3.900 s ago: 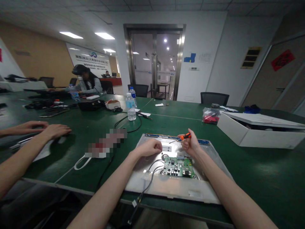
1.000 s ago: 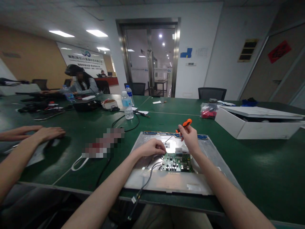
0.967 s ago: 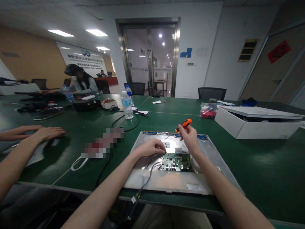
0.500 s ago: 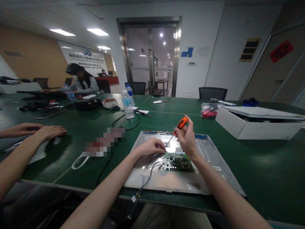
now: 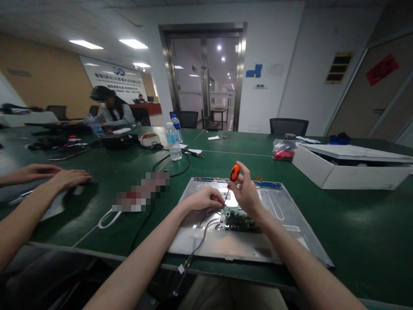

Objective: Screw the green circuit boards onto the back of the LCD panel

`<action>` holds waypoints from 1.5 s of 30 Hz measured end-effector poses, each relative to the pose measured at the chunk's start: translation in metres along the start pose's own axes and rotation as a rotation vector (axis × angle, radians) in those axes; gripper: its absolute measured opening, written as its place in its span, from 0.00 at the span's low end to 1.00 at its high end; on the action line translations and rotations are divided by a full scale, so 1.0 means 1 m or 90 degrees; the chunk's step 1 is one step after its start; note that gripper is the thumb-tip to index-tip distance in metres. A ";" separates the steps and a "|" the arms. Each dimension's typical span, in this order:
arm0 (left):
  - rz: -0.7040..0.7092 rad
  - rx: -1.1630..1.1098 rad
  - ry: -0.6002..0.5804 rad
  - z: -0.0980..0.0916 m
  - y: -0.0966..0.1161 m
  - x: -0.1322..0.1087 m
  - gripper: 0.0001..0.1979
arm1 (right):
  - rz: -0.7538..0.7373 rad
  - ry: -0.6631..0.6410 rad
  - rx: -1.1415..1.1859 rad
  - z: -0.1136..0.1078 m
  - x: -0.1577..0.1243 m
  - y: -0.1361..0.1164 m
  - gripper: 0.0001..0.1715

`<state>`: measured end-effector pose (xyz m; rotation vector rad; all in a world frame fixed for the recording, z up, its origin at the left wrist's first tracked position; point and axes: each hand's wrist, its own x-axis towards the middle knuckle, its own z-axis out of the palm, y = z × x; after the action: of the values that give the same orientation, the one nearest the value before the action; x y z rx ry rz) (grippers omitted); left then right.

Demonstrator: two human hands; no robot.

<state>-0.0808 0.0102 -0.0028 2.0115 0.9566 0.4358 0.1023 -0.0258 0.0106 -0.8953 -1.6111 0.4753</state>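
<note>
At the circuit board (image 5: 237,220), right hand (image 5: 248,194) is clasping screwdriver (image 5: 235,172), whose slant is risking slips into left hand (image 5: 204,199) (grip indiscernible).

Water bottles (image 5: 175,146): two stood close together, capped white and blue.
White box (image 5: 361,177): lay to the right, its lid (image 5: 355,153) ajar.
Plastic bag (image 5: 285,148): sat beside the box, something red (image 5: 283,155) inside.
Glass double door (image 5: 205,82): had a metal frame (image 5: 240,64).
</note>
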 end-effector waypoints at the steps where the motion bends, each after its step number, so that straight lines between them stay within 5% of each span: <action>1: -0.003 -0.002 0.000 0.000 0.000 0.000 0.07 | 0.001 0.002 0.000 0.000 0.000 0.000 0.34; 17: 0.027 -0.023 -0.017 -0.001 0.001 0.001 0.04 | -0.101 -0.079 -0.211 0.005 0.025 -0.012 0.26; 36: 0.014 -0.007 0.000 -0.001 0.003 -0.001 0.06 | -0.133 0.060 -0.181 0.007 0.008 0.010 0.29; 45: 0.022 -0.006 -0.005 0.000 0.010 -0.005 0.04 | -0.215 0.021 -0.221 0.010 0.003 0.006 0.30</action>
<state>-0.0790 0.0028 0.0059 2.0228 0.9152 0.4500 0.0942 -0.0184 0.0059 -0.8546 -1.8010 -0.0584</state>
